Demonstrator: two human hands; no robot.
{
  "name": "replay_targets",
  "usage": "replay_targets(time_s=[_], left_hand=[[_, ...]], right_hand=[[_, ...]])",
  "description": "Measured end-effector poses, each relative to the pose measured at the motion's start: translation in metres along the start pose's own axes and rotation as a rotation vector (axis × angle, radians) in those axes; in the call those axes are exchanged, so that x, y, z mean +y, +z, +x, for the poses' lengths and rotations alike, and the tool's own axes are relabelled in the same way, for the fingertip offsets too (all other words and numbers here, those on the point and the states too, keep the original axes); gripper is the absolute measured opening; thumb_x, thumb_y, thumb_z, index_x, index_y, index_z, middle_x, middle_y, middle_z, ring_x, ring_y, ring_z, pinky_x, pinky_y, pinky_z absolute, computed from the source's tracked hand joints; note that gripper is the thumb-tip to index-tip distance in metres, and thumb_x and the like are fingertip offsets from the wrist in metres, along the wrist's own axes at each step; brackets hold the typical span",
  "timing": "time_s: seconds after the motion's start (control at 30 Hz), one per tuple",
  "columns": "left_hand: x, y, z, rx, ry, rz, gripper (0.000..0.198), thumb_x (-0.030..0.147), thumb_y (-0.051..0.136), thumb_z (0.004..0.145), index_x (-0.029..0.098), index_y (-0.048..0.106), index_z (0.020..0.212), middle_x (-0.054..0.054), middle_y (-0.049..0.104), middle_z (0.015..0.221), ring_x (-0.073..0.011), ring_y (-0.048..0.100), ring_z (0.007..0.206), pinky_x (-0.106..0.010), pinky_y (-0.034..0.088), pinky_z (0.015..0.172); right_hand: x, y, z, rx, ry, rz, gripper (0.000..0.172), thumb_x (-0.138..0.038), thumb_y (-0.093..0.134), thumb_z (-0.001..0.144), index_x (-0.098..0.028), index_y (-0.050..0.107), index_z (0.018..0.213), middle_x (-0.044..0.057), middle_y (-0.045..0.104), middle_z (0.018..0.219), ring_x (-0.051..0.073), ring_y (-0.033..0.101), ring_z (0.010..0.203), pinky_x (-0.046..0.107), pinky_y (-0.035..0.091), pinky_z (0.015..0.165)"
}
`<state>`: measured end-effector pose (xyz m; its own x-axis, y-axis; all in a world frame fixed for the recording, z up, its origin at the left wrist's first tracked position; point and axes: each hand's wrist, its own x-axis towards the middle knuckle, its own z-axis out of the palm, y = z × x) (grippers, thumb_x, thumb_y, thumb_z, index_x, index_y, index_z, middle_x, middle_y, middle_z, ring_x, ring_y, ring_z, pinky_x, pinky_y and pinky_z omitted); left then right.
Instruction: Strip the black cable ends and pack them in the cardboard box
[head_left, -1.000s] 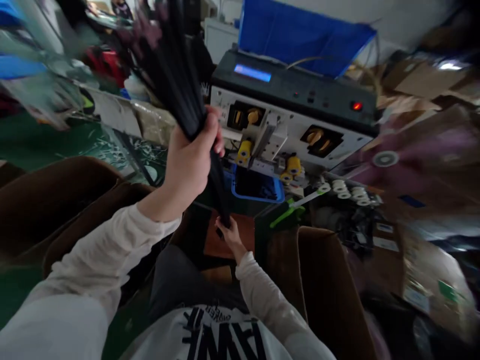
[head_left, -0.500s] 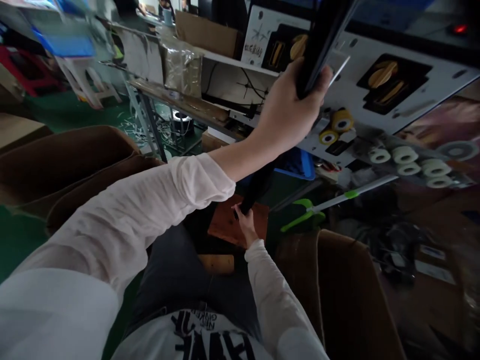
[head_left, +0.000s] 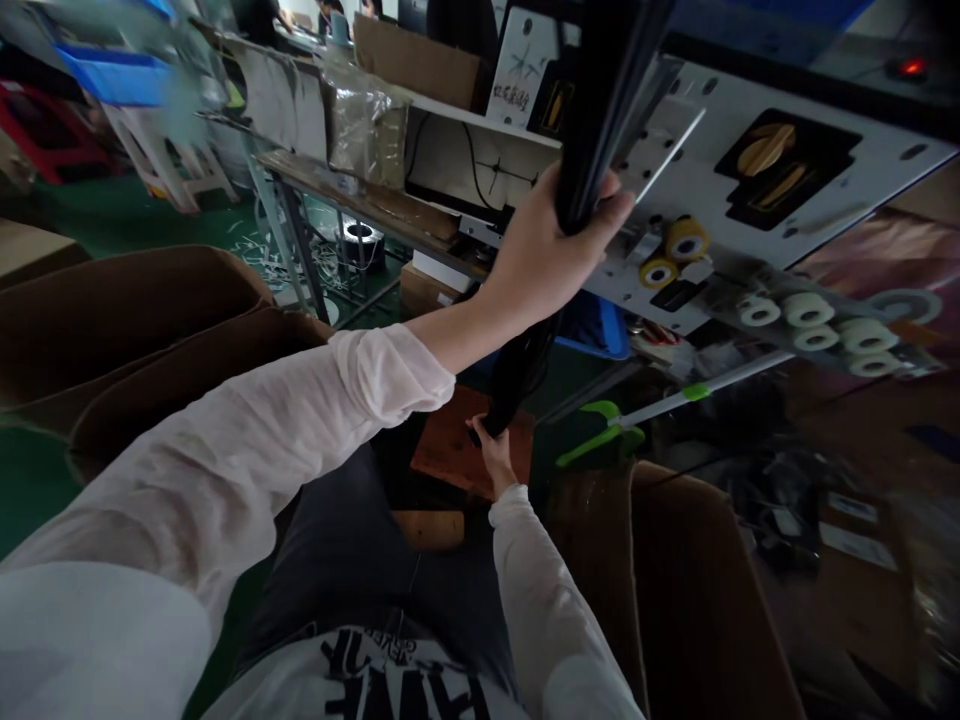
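Right hand point(head_left: 491, 455), low, fingers pinched around the lower end of a long bundle of black cable point(head_left: 517, 370), smooth and slender-stranded, though probably sheathed wire is the most this dim view allows. Left hand point(head_left: 559, 215), arm raised and bent, closed around the same bundle higher up. Under the right hand, a reddish-brown board point(head_left: 469, 440). Farther off, a white metal machine panel point(head_left: 757, 190) with yellow rollers point(head_left: 686, 238).

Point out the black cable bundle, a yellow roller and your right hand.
Black cable bundle point(head_left: 596, 120): head view, upper length.
Yellow roller point(head_left: 686, 238): head view, yellow rim.
Right hand point(head_left: 491, 452): head view, middle of the hand.
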<state>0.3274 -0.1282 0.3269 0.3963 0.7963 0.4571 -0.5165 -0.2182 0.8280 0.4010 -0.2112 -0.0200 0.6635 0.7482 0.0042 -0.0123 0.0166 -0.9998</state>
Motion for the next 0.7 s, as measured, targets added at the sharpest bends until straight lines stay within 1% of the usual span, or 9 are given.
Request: replay_targets(time_s=[0.1,0.17,0.27,0.37,0.43,0.5,0.57,0.63,0.7], left_hand=[[0.002,0.004,0.004,-0.109,0.025,0.012,0.011,0.026,0.064,0.082,0.023,0.055,0.076,0.003,0.049,0.061,-0.0114,0.052,0.055,-0.028,0.044,0.055],[0.009,-0.001,0.004,-0.128,0.060,-0.006,0.013,0.019,0.057,0.086,0.022,0.053,0.074,0.004,0.046,0.059,-0.0100,0.050,0.052,-0.028,0.045,0.056],[0.020,-0.014,-0.002,-0.141,0.133,-0.060,0.016,0.013,0.051,0.088,0.021,0.052,0.075,0.004,0.044,0.059,-0.0097,0.049,0.052,-0.029,0.046,0.057],[0.021,-0.032,-0.013,-0.141,0.166,-0.088,0.009,0.017,0.054,0.087,0.020,0.055,0.079,0.003,0.045,0.062,-0.0104,0.050,0.057,-0.030,0.047,0.061],[0.017,-0.044,-0.022,-0.108,0.135,-0.086,0.006,0.020,0.058,0.086,0.020,0.056,0.080,0.003,0.046,0.064,-0.0104,0.051,0.059,-0.030,0.047,0.064],[0.013,-0.056,-0.029,-0.035,0.082,-0.069,0.006,0.023,0.063,0.083,0.021,0.058,0.079,0.002,0.047,0.064,-0.0105,0.051,0.059,-0.030,0.048,0.066],[0.012,-0.068,-0.035,0.047,0.061,-0.057,0.010,0.027,0.068,0.079,0.022,0.059,0.079,0.002,0.048,0.064,-0.0111,0.050,0.060,-0.031,0.049,0.068],[0.018,-0.084,-0.041,0.122,0.054,-0.075,0.013,0.028,0.072,0.075,0.023,0.060,0.076,0.002,0.047,0.063,-0.0112,0.048,0.060,-0.033,0.049,0.071],[0.028,-0.109,-0.052,0.204,0.040,-0.110,0.012,0.026,0.072,0.075,0.025,0.060,0.072,0.003,0.048,0.063,-0.0108,0.045,0.062,-0.036,0.049,0.077]], right_hand=[[0.013,0.000,0.001,0.038,-0.009,-0.016,0.038,-0.053,0.062,0.070,-0.017,0.055,0.082,0.005,0.067,0.076,0.017,0.062,0.073,0.032,0.049,0.072],[0.015,-0.004,0.003,0.035,-0.019,-0.040,0.037,-0.053,0.060,0.072,-0.018,0.055,0.079,0.004,0.065,0.073,0.016,0.061,0.072,0.032,0.048,0.074],[0.016,-0.012,0.008,0.021,-0.034,-0.092,0.035,-0.053,0.059,0.073,-0.018,0.056,0.073,0.003,0.063,0.069,0.016,0.059,0.070,0.031,0.048,0.073],[0.022,-0.016,0.010,0.045,-0.034,-0.156,0.036,-0.053,0.059,0.072,-0.017,0.058,0.072,0.006,0.065,0.073,0.018,0.060,0.072,0.033,0.048,0.073],[0.029,-0.016,0.009,0.063,-0.032,-0.200,0.036,-0.052,0.061,0.070,-0.016,0.060,0.075,0.008,0.067,0.077,0.021,0.062,0.076,0.035,0.049,0.074],[0.033,-0.015,0.009,0.059,-0.039,-0.242,0.036,-0.051,0.060,0.070,-0.016,0.061,0.079,0.010,0.069,0.083,0.023,0.063,0.081,0.037,0.049,0.077],[0.032,-0.015,0.010,0.026,-0.054,-0.284,0.034,-0.048,0.058,0.072,-0.015,0.063,0.082,0.011,0.069,0.087,0.023,0.063,0.085,0.038,0.049,0.079],[0.023,-0.020,0.010,-0.024,-0.068,-0.334,0.032,-0.044,0.058,0.072,-0.015,0.064,0.084,0.010,0.070,0.086,0.024,0.064,0.083,0.039,0.050,0.078],[0.006,-0.028,0.008,-0.066,-0.077,-0.376,0.029,-0.038,0.061,0.069,-0.015,0.065,0.086,0.009,0.070,0.084,0.025,0.064,0.082,0.040,0.049,0.079]])
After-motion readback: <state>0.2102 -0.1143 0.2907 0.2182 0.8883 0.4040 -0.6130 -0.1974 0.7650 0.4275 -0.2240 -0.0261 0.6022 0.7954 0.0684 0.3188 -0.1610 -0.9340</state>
